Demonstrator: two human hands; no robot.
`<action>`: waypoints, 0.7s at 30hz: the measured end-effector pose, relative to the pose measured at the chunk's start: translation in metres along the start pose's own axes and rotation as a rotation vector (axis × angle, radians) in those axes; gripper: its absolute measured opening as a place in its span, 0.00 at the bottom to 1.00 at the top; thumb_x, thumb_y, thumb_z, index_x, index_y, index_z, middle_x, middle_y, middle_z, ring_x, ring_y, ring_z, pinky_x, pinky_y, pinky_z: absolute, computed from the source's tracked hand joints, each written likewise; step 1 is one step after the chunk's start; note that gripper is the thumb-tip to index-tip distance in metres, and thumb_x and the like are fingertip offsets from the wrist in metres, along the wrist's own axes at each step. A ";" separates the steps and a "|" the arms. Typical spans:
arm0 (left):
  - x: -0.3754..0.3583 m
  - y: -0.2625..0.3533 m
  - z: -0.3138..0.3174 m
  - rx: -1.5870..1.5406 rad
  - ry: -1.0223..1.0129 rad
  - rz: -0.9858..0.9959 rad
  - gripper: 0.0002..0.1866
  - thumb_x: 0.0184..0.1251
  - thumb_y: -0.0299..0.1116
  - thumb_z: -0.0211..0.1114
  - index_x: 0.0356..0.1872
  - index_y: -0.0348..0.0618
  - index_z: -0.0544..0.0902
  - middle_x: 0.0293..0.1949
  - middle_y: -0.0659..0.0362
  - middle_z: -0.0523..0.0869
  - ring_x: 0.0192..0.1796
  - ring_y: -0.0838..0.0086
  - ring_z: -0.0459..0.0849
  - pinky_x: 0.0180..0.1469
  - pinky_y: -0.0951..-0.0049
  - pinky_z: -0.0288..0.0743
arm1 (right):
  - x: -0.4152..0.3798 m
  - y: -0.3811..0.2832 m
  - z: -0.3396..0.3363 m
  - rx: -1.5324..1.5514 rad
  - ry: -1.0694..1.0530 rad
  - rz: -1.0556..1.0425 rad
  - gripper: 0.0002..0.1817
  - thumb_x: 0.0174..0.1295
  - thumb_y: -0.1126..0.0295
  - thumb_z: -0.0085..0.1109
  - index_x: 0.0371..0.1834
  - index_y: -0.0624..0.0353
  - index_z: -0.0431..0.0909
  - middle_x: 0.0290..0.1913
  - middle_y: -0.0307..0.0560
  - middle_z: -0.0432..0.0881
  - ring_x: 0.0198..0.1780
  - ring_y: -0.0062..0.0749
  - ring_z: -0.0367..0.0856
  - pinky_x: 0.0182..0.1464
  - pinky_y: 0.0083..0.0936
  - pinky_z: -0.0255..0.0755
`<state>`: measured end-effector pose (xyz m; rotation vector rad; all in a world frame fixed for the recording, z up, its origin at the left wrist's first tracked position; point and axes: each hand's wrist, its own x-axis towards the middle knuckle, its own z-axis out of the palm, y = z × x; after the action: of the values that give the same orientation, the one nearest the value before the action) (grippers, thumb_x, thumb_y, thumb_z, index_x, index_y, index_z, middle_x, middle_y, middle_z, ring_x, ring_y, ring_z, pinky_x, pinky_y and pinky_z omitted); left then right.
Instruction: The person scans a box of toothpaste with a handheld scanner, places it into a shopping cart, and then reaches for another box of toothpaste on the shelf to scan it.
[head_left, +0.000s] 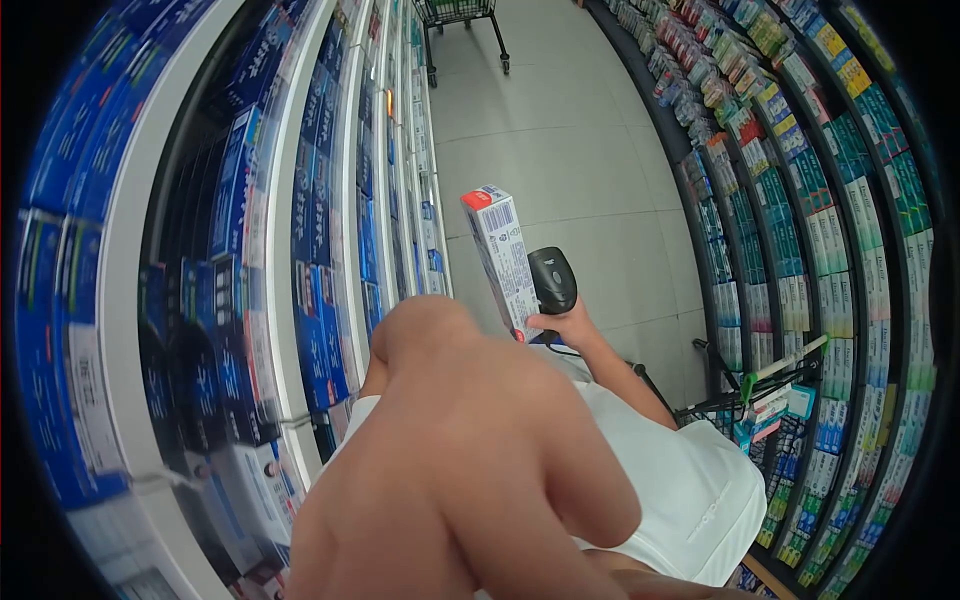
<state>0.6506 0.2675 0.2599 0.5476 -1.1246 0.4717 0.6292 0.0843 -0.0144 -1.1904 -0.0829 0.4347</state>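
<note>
My right hand (pixel 571 326) is closed around a black handheld barcode scanner (pixel 552 281), its thumb reaching onto the lower end of a long white box (pixel 503 262). Small print, a barcode and a red-orange end mark the box, which stands tilted and looks like a toothpaste carton. Scanner and box sit side by side above the floor. Very near the camera, my left hand (pixel 470 440) fills the lower middle, blurred, with its back showing. Its fingertips run out of the frame at the bottom, so their grip is hidden.
Shelves of mostly blue boxes (pixel 320 330) rise close on the left. Racks of packaged goods (pixel 840 230) line the right, with a wire cart (pixel 790 430) holding boxes beside them. Another cart (pixel 460 12) stands farther up the tiled aisle (pixel 560 110).
</note>
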 end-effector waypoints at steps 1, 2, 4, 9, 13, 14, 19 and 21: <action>0.002 -0.007 -0.008 -0.009 0.002 -0.010 0.13 0.55 0.37 0.74 0.32 0.46 0.78 0.41 0.54 0.77 0.31 0.66 0.80 0.25 0.73 0.69 | 0.010 -0.003 -0.006 0.008 0.005 0.002 0.31 0.42 0.76 0.77 0.52 0.59 0.73 0.44 0.39 0.80 0.44 0.23 0.76 0.48 0.25 0.71; 0.002 -0.007 -0.017 -0.014 0.009 -0.018 0.13 0.55 0.37 0.74 0.31 0.45 0.78 0.41 0.54 0.77 0.31 0.66 0.80 0.25 0.73 0.69 | 0.021 -0.006 -0.010 0.001 0.022 0.015 0.31 0.42 0.76 0.77 0.52 0.59 0.73 0.45 0.39 0.80 0.44 0.23 0.76 0.48 0.25 0.71; 0.023 -0.002 -0.078 -0.018 0.004 -0.025 0.13 0.55 0.37 0.75 0.30 0.45 0.77 0.40 0.53 0.77 0.31 0.66 0.80 0.25 0.73 0.70 | 0.050 -0.013 -0.022 -0.003 0.027 0.019 0.31 0.43 0.76 0.76 0.53 0.59 0.73 0.45 0.39 0.80 0.44 0.23 0.76 0.48 0.25 0.71; 0.053 -0.114 -0.117 -0.042 -0.052 -0.046 0.15 0.53 0.38 0.75 0.27 0.43 0.77 0.38 0.52 0.77 0.31 0.66 0.81 0.25 0.74 0.70 | 0.145 -0.044 -0.056 -0.028 0.041 -0.042 0.33 0.43 0.74 0.77 0.55 0.60 0.72 0.46 0.39 0.79 0.45 0.23 0.75 0.49 0.25 0.70; 0.050 -0.183 -0.212 0.374 0.072 -0.144 0.18 0.65 0.42 0.63 0.46 0.38 0.73 0.51 0.51 0.74 0.33 0.74 0.74 0.34 0.75 0.69 | 0.228 -0.090 -0.091 -0.051 0.062 -0.112 0.32 0.42 0.72 0.78 0.53 0.60 0.73 0.43 0.38 0.80 0.42 0.22 0.75 0.46 0.24 0.71; 0.044 -0.205 -0.247 0.502 0.153 -0.166 0.19 0.66 0.42 0.62 0.46 0.37 0.73 0.52 0.50 0.74 0.34 0.73 0.75 0.35 0.75 0.69 | 0.255 -0.103 -0.103 -0.043 0.053 -0.148 0.32 0.41 0.71 0.79 0.52 0.60 0.74 0.42 0.37 0.80 0.41 0.21 0.75 0.45 0.24 0.71; -0.006 -0.297 -0.362 0.695 0.476 -0.621 0.20 0.64 0.40 0.58 0.51 0.37 0.72 0.56 0.48 0.74 0.51 0.68 0.76 0.48 0.71 0.68 | 0.355 -0.157 -0.152 -0.123 0.085 -0.216 0.28 0.41 0.71 0.79 0.48 0.59 0.76 0.39 0.37 0.80 0.37 0.20 0.75 0.41 0.23 0.72; -0.013 -0.321 -0.380 0.653 0.484 -0.719 0.22 0.64 0.41 0.58 0.54 0.36 0.71 0.56 0.49 0.74 0.56 0.67 0.75 0.52 0.70 0.67 | 0.387 -0.175 -0.163 -0.123 0.068 -0.212 0.28 0.42 0.71 0.78 0.47 0.59 0.76 0.38 0.37 0.80 0.37 0.20 0.75 0.41 0.23 0.72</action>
<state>1.1096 0.2558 0.0686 1.2699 -0.2388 0.3000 1.0799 0.0321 0.0199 -1.3007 -0.1770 0.2046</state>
